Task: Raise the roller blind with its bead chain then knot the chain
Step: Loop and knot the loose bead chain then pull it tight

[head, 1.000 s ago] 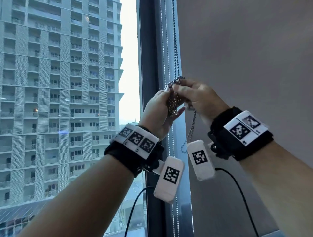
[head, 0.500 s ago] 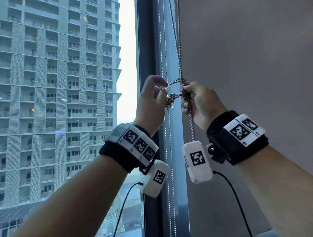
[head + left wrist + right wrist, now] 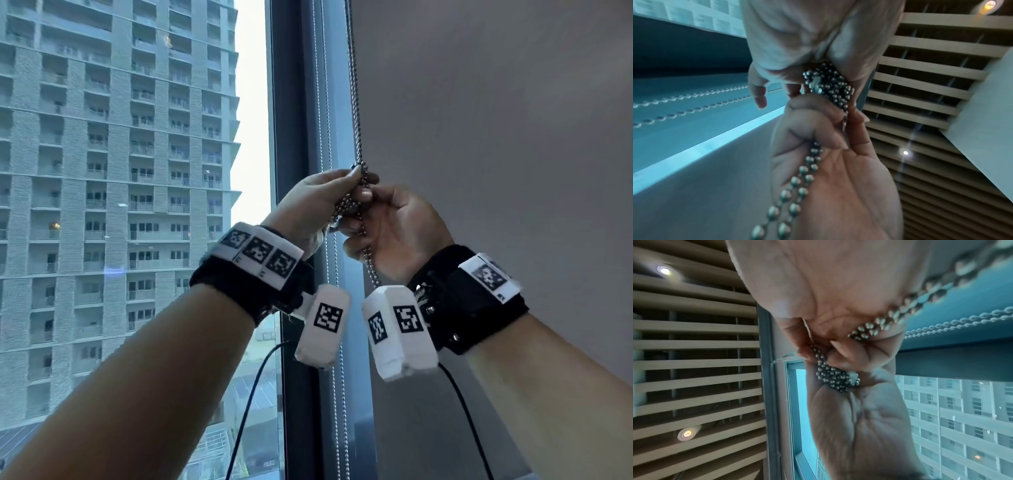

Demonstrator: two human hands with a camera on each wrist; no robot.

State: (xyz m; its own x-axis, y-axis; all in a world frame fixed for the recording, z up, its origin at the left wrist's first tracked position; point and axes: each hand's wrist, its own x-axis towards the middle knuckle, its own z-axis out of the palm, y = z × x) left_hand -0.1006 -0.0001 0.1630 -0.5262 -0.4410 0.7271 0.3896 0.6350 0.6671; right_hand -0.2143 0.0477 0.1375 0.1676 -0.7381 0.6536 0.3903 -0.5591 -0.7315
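Observation:
The metal bead chain (image 3: 355, 102) hangs straight down beside the window frame into both hands. A tangled knot of beads (image 3: 346, 207) sits between them. My left hand (image 3: 356, 178) pinches the top of that knot with thumb and fingertips; it shows close up as a bead cluster (image 3: 828, 82). My right hand (image 3: 363, 200) grips the chain just under the knot, fingers curled round it. Below that grip the doubled chain (image 3: 797, 183) runs down along the right palm. In the right wrist view the knot (image 3: 835, 378) lies against the left hand. Fingers hide parts of the knot.
A second, thinner bead chain (image 3: 331, 359) hangs against the dark window frame (image 3: 291, 137). A flat grey surface (image 3: 496, 120) fills the right side. The glass on the left shows a tower block (image 3: 102, 171). Black cables (image 3: 250, 394) dangle from the wrist cameras. A slatted ceiling (image 3: 920, 81) is overhead.
My left hand has closed from a loose hold on a loop to a pinch on the knot. The right hand has turned palm up under it. The loop has drawn into a tighter cluster.

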